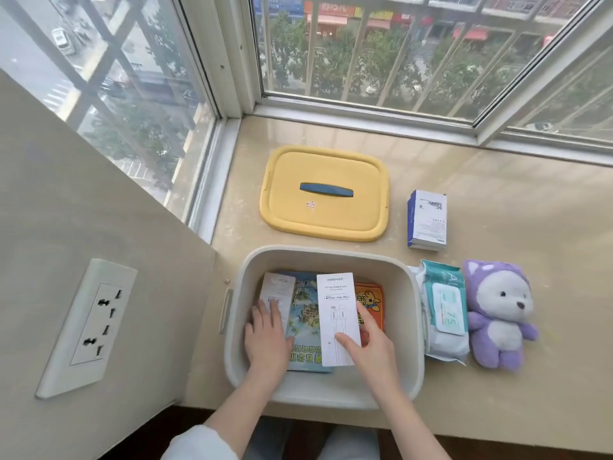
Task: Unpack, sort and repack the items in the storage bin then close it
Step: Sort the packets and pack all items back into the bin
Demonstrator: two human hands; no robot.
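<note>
A cream storage bin [411, 327] stands open on the window ledge. Inside lie a blue picture book [303, 313], an orange booklet [373, 300] and a small grey packet [277, 290]. My right hand [368, 350] holds a white cable box [336, 310] over the books inside the bin. My left hand [267, 340] rests flat on the grey packet at the bin's left side. The yellow lid [325, 214] with a blue handle lies behind the bin. To the right of the bin sit a wet-wipes pack [444, 310], a purple plush toy [497, 313] and a blue-and-white box [428, 219].
A wall with a double socket plate [89, 327] stands close on the left. Window frames [365, 111] run along the back of the beige ledge [530, 227]. The ledge's front edge lies just below the bin.
</note>
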